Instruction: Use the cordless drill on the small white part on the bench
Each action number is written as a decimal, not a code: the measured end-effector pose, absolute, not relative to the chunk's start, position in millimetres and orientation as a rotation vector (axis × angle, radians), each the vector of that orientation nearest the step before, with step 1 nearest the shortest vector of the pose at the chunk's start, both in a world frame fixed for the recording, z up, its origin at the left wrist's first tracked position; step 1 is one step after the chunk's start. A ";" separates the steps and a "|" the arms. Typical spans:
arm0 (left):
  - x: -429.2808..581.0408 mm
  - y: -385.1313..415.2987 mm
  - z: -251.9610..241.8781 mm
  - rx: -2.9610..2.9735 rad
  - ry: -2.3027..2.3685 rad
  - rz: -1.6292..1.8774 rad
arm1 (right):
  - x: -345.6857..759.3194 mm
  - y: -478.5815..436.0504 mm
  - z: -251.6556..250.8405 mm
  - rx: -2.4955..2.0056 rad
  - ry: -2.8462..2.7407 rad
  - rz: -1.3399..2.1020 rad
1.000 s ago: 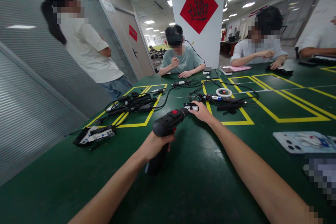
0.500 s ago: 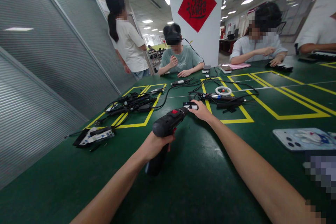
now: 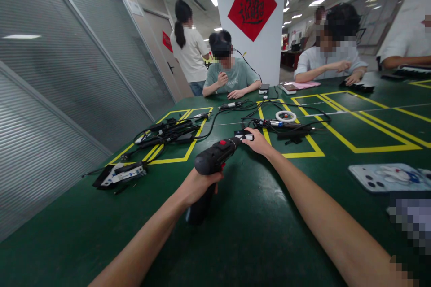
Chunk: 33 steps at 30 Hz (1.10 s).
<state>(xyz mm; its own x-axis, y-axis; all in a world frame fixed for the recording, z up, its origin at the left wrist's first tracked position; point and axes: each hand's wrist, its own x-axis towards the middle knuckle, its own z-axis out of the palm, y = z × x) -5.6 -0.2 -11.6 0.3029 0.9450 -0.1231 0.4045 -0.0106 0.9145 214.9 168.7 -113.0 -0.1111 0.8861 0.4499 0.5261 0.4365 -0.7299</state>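
Note:
My left hand (image 3: 197, 184) is closed round the grip of a black cordless drill (image 3: 212, 163) with a red switch on top, its nose pointing away from me. Farther out, my right hand (image 3: 258, 142) rests on the green table (image 3: 235, 233) and pinches a small black and white part (image 3: 244, 135) right at the drill's tip. Both forearms stretch forward over the table.
Black cables and tools (image 3: 168, 131) lie in a yellow-taped box at the left; a flat black and white piece (image 3: 121, 173) sits nearer. A white ring (image 3: 286, 116) and more tools lie ahead. A phone (image 3: 387, 177) lies at the right. People sit across; one stands by the pillar.
The standing person has walked from the near left away to beside the pillar. My hands, the drill and the small part have stayed in place.

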 end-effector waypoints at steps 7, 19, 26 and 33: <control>-4.9 0.1 -10.5 1.618 1.236 0.700 | 215.4 166.4 -110.0 -1.227 -1.782 0.488; -4.3 -1.5 -9.2 1.610 1.267 0.686 | 215.4 166.3 -110.0 -1.242 -1.787 0.495; -3.2 -4.0 -6.5 1.593 1.307 0.680 | 215.6 167.0 -110.1 -1.244 -1.787 0.494; -3.8 -2.6 -7.9 1.594 1.278 0.676 | 215.4 168.4 -111.7 -1.231 -1.792 0.479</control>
<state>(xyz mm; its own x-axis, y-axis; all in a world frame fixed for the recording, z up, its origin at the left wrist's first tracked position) -3.8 -2.6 -7.9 0.3008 0.9439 -0.1360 0.4186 -0.0025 0.9082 215.4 168.4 -111.7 -0.1173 0.8870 0.4465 0.5457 0.4332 -0.7173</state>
